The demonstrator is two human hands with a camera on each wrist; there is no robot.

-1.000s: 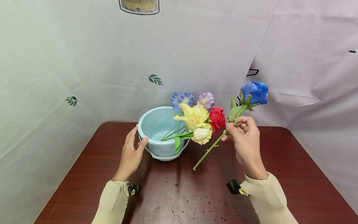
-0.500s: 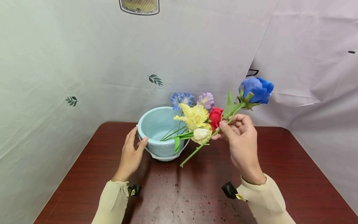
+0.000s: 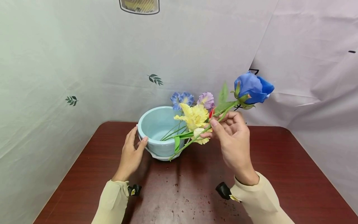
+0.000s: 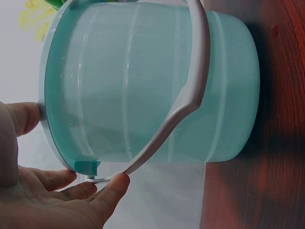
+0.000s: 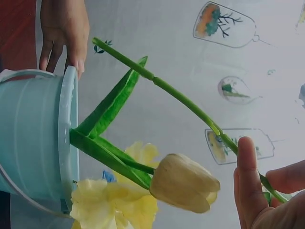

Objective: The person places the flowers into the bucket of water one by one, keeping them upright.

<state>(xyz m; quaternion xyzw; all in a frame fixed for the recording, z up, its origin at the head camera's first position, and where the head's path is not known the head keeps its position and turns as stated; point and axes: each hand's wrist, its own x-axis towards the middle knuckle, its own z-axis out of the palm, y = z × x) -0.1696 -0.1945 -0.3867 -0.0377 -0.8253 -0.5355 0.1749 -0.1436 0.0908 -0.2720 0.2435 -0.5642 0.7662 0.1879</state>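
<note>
A light blue bucket (image 3: 162,148) stands on the table with its pale handle (image 4: 202,57) hanging down. My left hand (image 3: 132,155) holds its left rim, thumb on the rim and fingers at the handle's joint. My right hand (image 3: 235,143) pinches the green stem of a blue artificial rose (image 3: 250,88). The bloom points up and right; the bare stem end slants down in front of the bucket's rim. A white tulip (image 5: 183,183), yellow flowers (image 3: 194,116), a blue iris (image 3: 183,100) and a purple flower (image 3: 206,100) lean over the bucket's right side. A red flower (image 3: 211,113) is mostly hidden.
Water drops dot the dark red wooden table (image 3: 173,199) in front. A pale printed cloth (image 3: 112,62) hangs behind and at both sides. Black wrist cameras sit at both cuffs.
My right hand has moved left with the blue rose, bringing its stem end across to the bucket's front. It now covers most of the red flower. My left hand has stayed on the bucket.
</note>
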